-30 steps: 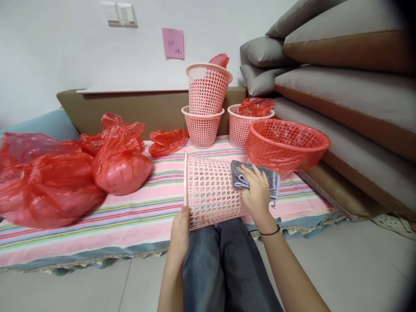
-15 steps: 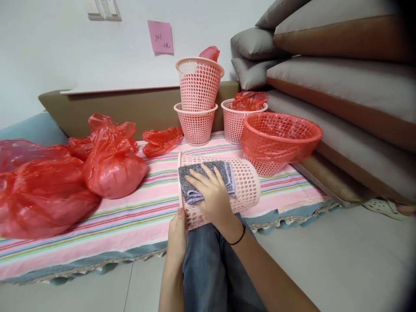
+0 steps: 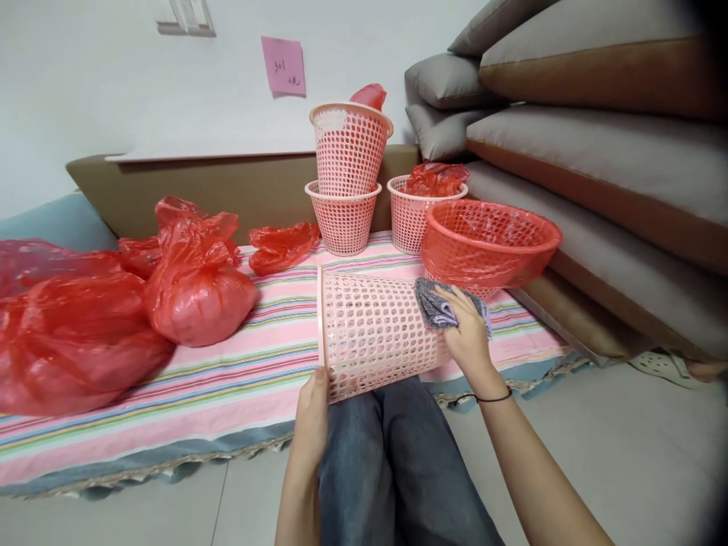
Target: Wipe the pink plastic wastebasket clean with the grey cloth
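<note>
Basket: I see the pink perforated basket (image 3: 375,334) lying on its side across my jeans-clad knees, with its open rim to the left and its narrow base to the right.
Left hand: my left hand (image 3: 312,413) has its fingers closed on the lower edge of the basket's rim, thumb on the outside.
Right hand: my right hand (image 3: 469,334) has its fingers curled around the grey cloth (image 3: 435,307), pressing it against the basket's base end.
Behind the basket: a red bowl-shaped basket (image 3: 492,243) sits just beyond my right hand on the striped sheet (image 3: 227,379).
Further back: stacked pink baskets (image 3: 346,174) stand by the low brown ledge.
Left side: red plastic bags (image 3: 193,280) lie on the sheet, well apart from my hands.
Right side: grey cushions (image 3: 597,152) are piled up.
</note>
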Available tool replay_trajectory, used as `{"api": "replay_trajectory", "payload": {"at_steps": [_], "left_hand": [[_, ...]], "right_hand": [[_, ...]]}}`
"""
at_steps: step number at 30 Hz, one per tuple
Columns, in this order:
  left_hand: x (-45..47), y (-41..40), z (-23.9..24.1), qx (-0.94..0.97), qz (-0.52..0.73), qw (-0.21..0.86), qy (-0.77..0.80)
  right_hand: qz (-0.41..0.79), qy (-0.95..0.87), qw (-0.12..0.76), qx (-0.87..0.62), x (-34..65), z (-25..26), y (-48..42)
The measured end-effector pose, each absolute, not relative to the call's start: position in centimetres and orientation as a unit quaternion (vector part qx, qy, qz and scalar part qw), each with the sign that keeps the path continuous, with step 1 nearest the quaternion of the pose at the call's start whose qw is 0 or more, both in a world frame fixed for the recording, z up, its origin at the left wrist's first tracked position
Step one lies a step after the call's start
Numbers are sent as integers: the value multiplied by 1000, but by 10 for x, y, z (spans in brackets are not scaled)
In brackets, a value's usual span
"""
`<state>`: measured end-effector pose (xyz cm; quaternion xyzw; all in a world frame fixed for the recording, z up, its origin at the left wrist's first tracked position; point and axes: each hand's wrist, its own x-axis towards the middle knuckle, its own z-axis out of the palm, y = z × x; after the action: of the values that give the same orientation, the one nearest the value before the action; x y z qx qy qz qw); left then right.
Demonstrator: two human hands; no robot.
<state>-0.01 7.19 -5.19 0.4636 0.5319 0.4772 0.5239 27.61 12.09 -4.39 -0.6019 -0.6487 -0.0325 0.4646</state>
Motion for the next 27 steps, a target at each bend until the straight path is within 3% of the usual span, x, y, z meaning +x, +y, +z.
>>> {"api": "replay_trajectory", "payload": {"at_steps": [6, 16, 27], "left_hand": [[-1, 73, -47, 482, 477, 511, 528], [-2, 73, -51, 472, 495, 519, 513], [4, 91, -41, 403, 527, 562, 494]], "right_hand": [[-56, -645, 451, -615, 240, -38, 123], [-21, -753, 452, -478, 128, -6, 105], [-8, -777, 427, -463, 131, -44, 69]]}}
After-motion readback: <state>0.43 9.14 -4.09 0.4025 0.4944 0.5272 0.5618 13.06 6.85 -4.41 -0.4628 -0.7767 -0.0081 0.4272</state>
